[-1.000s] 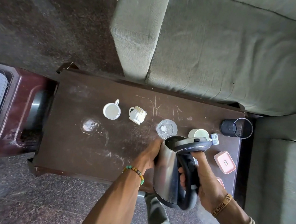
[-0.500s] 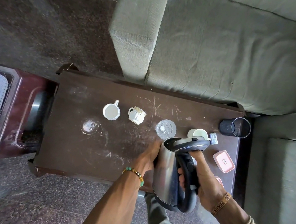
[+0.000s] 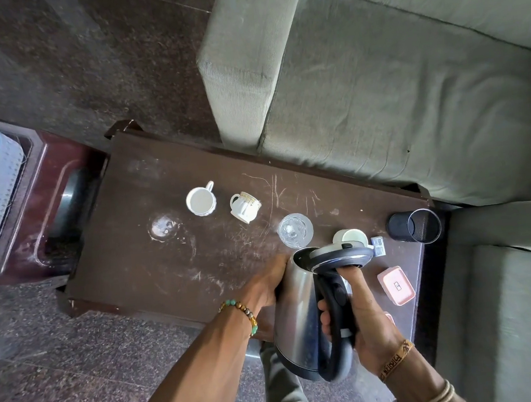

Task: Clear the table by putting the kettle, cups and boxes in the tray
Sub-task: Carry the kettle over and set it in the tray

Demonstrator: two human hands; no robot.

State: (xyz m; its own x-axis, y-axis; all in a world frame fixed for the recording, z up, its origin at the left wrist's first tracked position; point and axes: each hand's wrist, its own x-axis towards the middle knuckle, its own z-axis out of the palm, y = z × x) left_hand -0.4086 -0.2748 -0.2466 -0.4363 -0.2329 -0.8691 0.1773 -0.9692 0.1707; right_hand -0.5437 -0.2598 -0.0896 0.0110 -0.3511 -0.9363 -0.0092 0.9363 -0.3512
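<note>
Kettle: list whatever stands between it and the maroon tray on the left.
Nothing visibly blocks it. The right hand holds the kettle tilted, left hand against its side. Two cups and a glass sit on the table toward the tray, farther back than a straight path.

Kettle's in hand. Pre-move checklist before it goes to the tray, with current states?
1. Right hand curled round the kettle handle: ok.
2. Left hand against the steel side: ok.
3. Lid seated: cannot tell.
4. Kettle empty: cannot tell.
5. Leftward path over the table: not ok; glass, gilt cup and plain cup stand there.
6. Tray identified: cannot tell; a maroon rimmed surface sits left of the table.
</note>
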